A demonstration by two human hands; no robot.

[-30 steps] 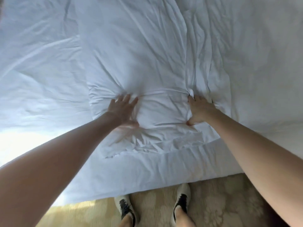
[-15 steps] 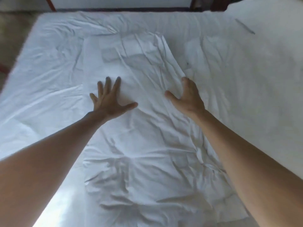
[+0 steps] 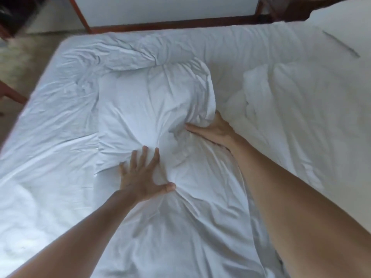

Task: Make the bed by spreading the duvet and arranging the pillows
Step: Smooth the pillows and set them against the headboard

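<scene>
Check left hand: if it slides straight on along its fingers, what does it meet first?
The left hand lies flat on the folded duvet, fingers pointing up the bed. It likely meets only more duvet, then the rumpled roll at the far edge; depth unclear.

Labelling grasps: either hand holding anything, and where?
Left hand lies flat on the duvet, holding nothing. Right hand grips a bunched fold at its right edge.

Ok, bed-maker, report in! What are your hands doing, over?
Left hand flat, pressing the duvet. Right hand gripping a bunched fold of it. Duvet still folded narrow and crumpled, not spread. Nothing in the way.
</scene>
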